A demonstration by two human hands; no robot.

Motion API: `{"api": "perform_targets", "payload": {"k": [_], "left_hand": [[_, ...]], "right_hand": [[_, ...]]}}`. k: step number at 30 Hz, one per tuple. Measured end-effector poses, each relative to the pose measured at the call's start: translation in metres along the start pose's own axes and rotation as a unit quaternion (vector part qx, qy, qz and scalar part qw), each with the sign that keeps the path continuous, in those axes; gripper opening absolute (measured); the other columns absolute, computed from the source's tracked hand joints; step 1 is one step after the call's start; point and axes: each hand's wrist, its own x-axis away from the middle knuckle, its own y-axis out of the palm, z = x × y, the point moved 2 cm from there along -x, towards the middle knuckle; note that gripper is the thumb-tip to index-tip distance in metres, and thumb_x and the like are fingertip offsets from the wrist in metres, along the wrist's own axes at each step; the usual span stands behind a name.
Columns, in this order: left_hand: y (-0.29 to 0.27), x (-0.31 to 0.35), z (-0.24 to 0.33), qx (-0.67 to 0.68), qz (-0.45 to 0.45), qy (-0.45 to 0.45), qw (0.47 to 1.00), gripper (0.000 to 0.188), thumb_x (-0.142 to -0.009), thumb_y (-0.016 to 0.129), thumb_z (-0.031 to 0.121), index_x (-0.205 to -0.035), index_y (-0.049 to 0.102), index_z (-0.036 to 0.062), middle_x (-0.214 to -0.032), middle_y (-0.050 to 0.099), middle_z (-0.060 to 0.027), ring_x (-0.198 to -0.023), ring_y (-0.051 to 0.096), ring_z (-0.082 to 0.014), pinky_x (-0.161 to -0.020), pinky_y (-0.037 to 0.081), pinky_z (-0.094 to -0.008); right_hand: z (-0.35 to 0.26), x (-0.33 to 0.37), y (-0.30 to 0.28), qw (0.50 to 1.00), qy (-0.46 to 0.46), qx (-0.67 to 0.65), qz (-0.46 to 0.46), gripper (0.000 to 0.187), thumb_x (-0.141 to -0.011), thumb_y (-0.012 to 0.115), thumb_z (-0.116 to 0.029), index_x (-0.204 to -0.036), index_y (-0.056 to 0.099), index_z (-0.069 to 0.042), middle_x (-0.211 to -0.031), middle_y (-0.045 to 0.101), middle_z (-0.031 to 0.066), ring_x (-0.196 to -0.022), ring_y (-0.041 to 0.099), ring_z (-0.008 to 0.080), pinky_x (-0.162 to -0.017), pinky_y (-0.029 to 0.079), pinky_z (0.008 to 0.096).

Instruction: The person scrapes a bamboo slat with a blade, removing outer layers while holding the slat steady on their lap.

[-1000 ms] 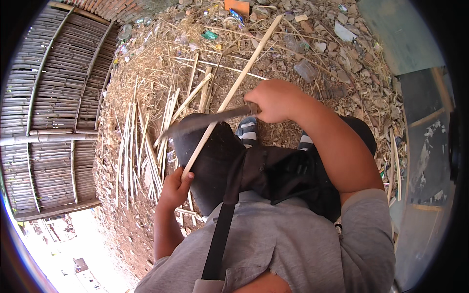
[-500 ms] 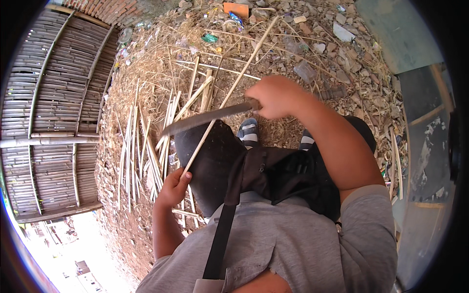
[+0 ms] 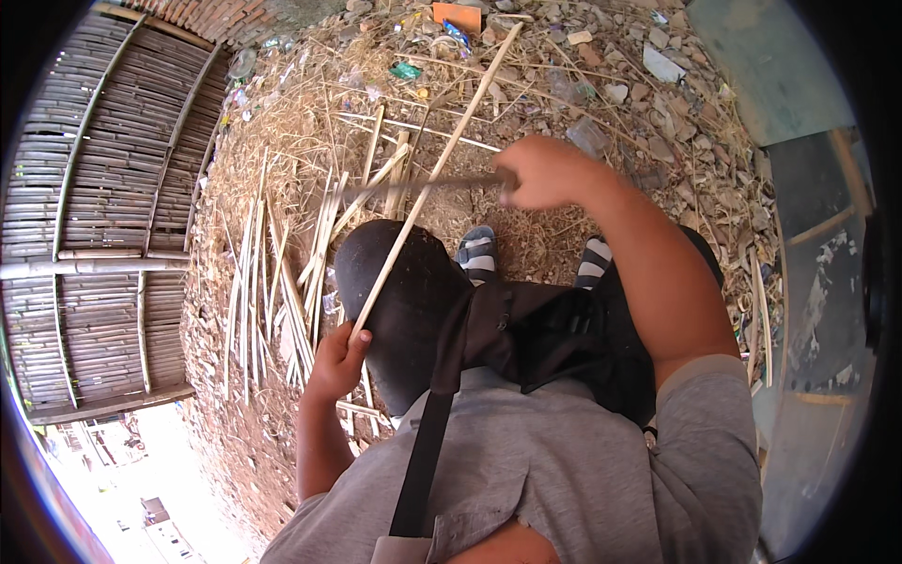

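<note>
A long, pale bamboo strip (image 3: 449, 155) slants up and away to the right across my left knee. Its near end is pinched between the thumb and fingers of my left hand (image 3: 339, 360). My right hand (image 3: 545, 174) is closed around the handle of a long-bladed knife, a machete (image 3: 427, 182) blurred by motion. The blade points left and crosses the strip beyond the knee; whether it touches the strip I cannot tell. Beneath the strip lies my dark-clothed left knee (image 3: 399, 258).
Several split bamboo strips (image 3: 252, 291) lie on the ground at left, beside a bamboo-slat panel (image 3: 103, 188). Stones, straw and litter, including an orange piece (image 3: 458, 16) and green plastic (image 3: 406, 70), cover the ground ahead. A grey panel (image 3: 817, 282) stands at right. My sandalled foot (image 3: 478, 254) shows between the knees.
My right hand and the machete have moved farther away along the strip and slightly right. The strip's far end has shifted a little left and nearer the top edge; my left hand keeps its grip.
</note>
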Motion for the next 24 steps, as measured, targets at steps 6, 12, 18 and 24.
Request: {"api": "perform_targets", "payload": {"k": [6, 12, 18, 24], "left_hand": [[0.002, 0.0, 0.014, -0.068, 0.03, -0.001, 0.997, 0.039, -0.105, 0.055, 0.035, -0.086, 0.055, 0.0005, -0.063, 0.05, -0.0058, -0.061, 0.046, -0.0147, -0.057, 0.039, -0.0359], [0.004, 0.002, -0.004, -0.054, 0.024, 0.005, 0.998, 0.038, -0.105, 0.057, 0.034, -0.085, 0.055, 0.0004, -0.064, 0.049, -0.0049, -0.062, 0.045, -0.0123, -0.056, 0.038, -0.0347], [0.003, 0.001, 0.006, -0.074, 0.065, 0.013, 0.995, 0.041, -0.102, 0.06, 0.036, -0.086, 0.057, -0.001, -0.064, 0.059, -0.0169, -0.059, 0.059, -0.0303, -0.057, 0.043, -0.0421], [0.0, -0.001, -0.008, -0.046, 0.029, 0.0, 0.999, 0.044, -0.104, 0.058, 0.04, -0.089, 0.059, -0.0013, -0.063, 0.054, -0.012, -0.059, 0.052, -0.0196, -0.057, 0.041, -0.0383]], "right_hand": [[0.012, -0.003, -0.006, 0.986, 0.108, -0.046, 0.119, 0.033, -0.08, 0.077, -0.029, -0.096, 0.07, -0.001, -0.086, 0.071, 0.0168, -0.084, 0.071, 0.0323, -0.073, 0.053, 0.0439], [-0.022, 0.0, 0.008, 0.996, -0.041, 0.072, -0.044, 0.037, -0.079, 0.076, -0.028, -0.105, 0.071, -0.002, -0.092, 0.072, 0.0193, -0.088, 0.071, 0.0332, -0.075, 0.054, 0.0442], [0.037, -0.006, -0.009, 0.98, 0.141, -0.076, 0.12, 0.033, -0.077, 0.071, -0.022, -0.106, 0.072, -0.006, -0.095, 0.072, 0.0193, -0.095, 0.071, 0.0335, -0.081, 0.055, 0.0448], [-0.03, 0.006, 0.009, 0.998, -0.049, 0.046, -0.016, 0.025, -0.078, 0.075, -0.023, -0.093, 0.069, -0.003, -0.084, 0.07, 0.0167, -0.084, 0.069, 0.0364, -0.074, 0.052, 0.047]]}}
